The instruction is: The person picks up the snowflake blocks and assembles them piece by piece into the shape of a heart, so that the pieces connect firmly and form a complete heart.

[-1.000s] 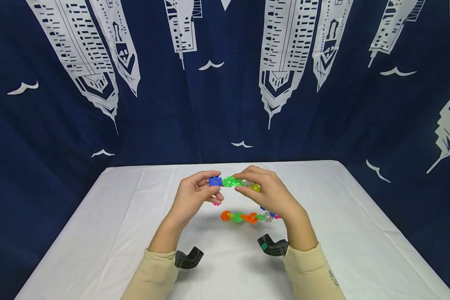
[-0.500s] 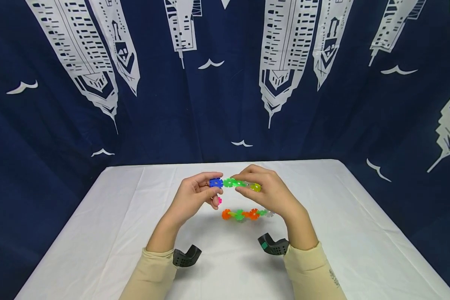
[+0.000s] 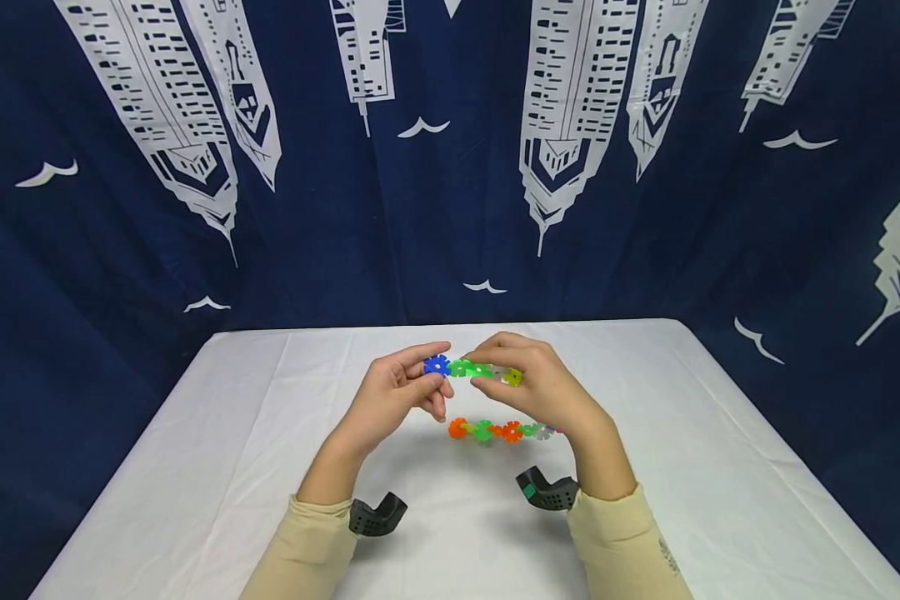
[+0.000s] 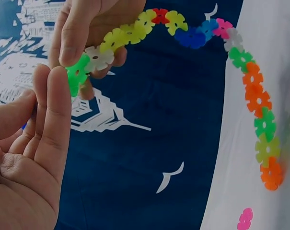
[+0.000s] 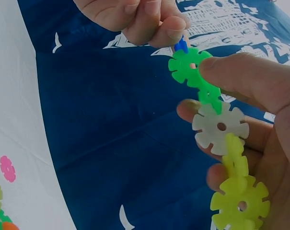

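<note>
My left hand (image 3: pixel 390 396) pinches a blue flower-shaped interlocking disc (image 3: pixel 437 365) between thumb and fingers. That disc meets the end of a green disc (image 5: pixel 185 67); whether it is fully slotted in cannot be told. My right hand (image 3: pixel 528 375) grips the chain by its green discs, with the thumb on one face and fingers behind. A whitish disc (image 5: pixel 220 127) and yellow discs (image 5: pixel 240 203) follow along the chain. In the left wrist view the chain arcs past a red disc (image 4: pixel 160 16) and down to an orange end disc (image 4: pixel 272 173).
The chain's lower part, with another orange disc (image 3: pixel 512 431), is low over the white-covered table (image 3: pixel 450 533). A single pink disc (image 4: pixel 245 218) shows against the white cloth. Behind stands a dark blue curtain (image 3: pixel 450 217) printed with white buildings.
My left hand and the blue disc have shifted slightly right, toward the green discs. The chain's lower part has swayed a little. My right hand stays nearly still.
</note>
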A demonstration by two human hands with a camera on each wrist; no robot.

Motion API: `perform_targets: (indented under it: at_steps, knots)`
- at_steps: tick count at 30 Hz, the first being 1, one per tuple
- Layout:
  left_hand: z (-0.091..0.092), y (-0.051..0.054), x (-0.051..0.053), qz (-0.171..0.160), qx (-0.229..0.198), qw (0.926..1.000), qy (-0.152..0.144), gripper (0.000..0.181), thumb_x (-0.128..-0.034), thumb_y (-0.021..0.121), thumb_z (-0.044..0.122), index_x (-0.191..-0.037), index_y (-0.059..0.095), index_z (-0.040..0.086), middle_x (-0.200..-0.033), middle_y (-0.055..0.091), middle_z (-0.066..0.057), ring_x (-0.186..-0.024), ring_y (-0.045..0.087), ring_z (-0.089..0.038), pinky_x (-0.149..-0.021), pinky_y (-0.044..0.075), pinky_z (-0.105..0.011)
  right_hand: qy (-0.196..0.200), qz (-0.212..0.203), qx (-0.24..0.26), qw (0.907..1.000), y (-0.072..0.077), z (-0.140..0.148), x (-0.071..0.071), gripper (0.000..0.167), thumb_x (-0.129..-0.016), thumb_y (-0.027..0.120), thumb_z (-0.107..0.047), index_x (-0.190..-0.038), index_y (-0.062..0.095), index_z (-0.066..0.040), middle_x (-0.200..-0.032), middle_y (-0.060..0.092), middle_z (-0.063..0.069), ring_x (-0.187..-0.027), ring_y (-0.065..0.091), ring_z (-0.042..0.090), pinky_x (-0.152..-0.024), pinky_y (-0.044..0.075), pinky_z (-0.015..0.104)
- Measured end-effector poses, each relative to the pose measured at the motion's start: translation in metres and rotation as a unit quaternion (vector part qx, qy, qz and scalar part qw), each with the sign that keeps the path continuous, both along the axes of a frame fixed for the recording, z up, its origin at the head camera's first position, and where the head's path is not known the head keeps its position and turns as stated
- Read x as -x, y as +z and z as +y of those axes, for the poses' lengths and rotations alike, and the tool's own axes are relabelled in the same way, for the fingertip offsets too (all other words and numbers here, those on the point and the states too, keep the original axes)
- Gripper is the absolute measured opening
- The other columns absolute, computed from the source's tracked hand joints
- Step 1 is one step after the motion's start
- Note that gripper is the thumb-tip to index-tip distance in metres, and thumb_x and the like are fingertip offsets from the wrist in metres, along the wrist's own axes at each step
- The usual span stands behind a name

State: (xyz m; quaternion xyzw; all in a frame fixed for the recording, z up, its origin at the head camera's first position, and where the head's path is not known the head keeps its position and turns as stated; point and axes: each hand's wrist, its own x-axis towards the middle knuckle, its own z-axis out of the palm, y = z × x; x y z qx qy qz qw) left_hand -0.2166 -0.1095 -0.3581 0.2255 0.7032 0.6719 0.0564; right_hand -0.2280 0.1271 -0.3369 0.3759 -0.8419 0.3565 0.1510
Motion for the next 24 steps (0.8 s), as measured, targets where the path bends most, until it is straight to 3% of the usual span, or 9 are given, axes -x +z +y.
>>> perform_targets:
  at_steps: [6,17,24]
  knots:
    - [0.0023,-0.0006,-0.0014,-0.017,-0.023,0.9996,-0.005,0.042,-0.0996,0.057,0.004,-0.141,0.054,0.012,-0.090,0.072,-0.009,-0.065,0.069,-0.017,-0.075,0.063,-0.036,0.002,-0.002,-0.007,1.0000,0.0000,0.0008,-0.0006,0.028,-0.090,0.075,-0.016,-0.118,0.074,-0.014,-0.112,0.074,-0.001,-0.107,0.067,0.016,-0.084,0.059,0.032]
    - [0.0013,0.0011,-0.0026,-0.033,-0.043,0.9983,-0.022,0.040,-0.0980,0.059,0.003,-0.137,0.057,0.009,-0.085,0.072,-0.007,-0.062,0.068,-0.017,-0.071,0.063,-0.034,0.026,0.069,-0.014,0.9972,0.0029,-0.0021,-0.0038,0.029,-0.087,0.077,-0.013,-0.115,0.075,-0.009,-0.110,0.076,0.002,-0.106,0.069,0.019,-0.086,0.059,0.034]
    - [-0.0002,0.0004,-0.0021,-0.031,-0.043,0.9981,-0.032,0.040,-0.0979,0.059,0.003,-0.138,0.056,0.007,-0.084,0.072,-0.006,-0.061,0.068,-0.016,-0.069,0.062,-0.033,0.021,0.069,-0.027,0.9971,0.0050,-0.0038,-0.0058,0.029,-0.088,0.077,-0.016,-0.116,0.075,-0.009,-0.111,0.076,0.002,-0.106,0.069,0.019,-0.088,0.059,0.035]
